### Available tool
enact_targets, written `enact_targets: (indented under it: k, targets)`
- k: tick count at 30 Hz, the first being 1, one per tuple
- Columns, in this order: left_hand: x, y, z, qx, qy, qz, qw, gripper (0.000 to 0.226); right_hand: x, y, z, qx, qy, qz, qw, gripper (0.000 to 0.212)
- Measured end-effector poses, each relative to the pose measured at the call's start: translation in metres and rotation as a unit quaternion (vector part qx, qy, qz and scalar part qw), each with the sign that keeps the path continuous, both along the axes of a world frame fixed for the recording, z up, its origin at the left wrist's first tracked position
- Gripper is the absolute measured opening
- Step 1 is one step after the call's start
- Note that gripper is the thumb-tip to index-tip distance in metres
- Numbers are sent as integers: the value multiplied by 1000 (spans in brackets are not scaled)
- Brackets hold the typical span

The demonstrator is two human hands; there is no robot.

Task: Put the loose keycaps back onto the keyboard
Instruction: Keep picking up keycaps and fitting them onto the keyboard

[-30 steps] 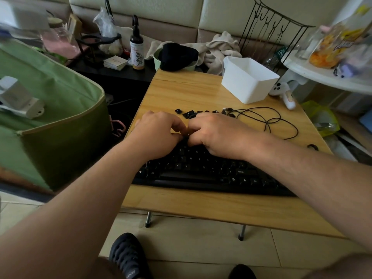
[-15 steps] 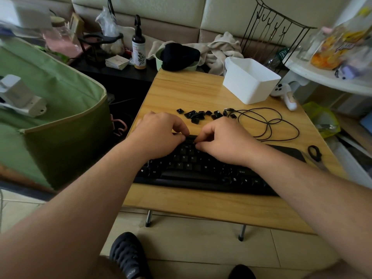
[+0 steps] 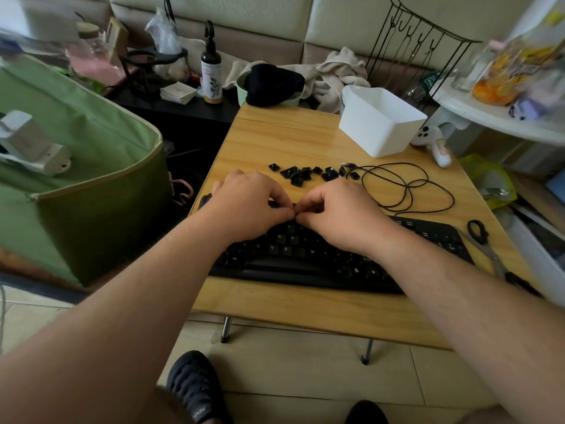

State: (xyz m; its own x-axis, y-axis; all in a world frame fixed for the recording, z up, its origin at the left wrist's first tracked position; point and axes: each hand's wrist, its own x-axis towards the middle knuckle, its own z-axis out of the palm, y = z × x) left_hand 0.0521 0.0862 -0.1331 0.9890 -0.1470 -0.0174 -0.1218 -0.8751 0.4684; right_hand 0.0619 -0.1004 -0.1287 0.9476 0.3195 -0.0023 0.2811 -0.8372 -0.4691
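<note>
1. Black keyboard [image 3: 321, 258] lies on the near side of the wooden worktop [image 3: 275, 139].
2. Left hand [image 3: 247, 206] and right hand [image 3: 339, 212] rest on its far rows, fingers curled, thumbs touching. I cannot tell if they hold a keycap.
3. Loose keycaps [image 3: 305, 174] sit just beyond the hands.
4. Scissors [image 3: 489, 249] lie at the right.

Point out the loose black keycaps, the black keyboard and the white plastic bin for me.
Loose black keycaps [image 3: 301, 173]: head view, middle of the pile.
Black keyboard [image 3: 293, 249]: head view, visible letter keys between the wrists.
White plastic bin [image 3: 377, 131]: head view, near side wall.
</note>
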Motion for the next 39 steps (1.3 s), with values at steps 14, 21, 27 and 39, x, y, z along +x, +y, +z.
enact_targets:
  k: [14,21,27,39]
  targets:
    - [0,-4,0,-13,15,14,1000,8,1,-2,0,17,21,-24,999,14]
    - [0,-9,-1,9,7,17,1000,13,5,3,3,-5,20,-31,999,6]
    - [1,-8,-5,7,-1,26,1000,7,2,7,5,-34,-4,-27,999,6]
    - [1,-9,-4,7,6,29,1000,7,4,10,11,-66,21,-18,997,8]
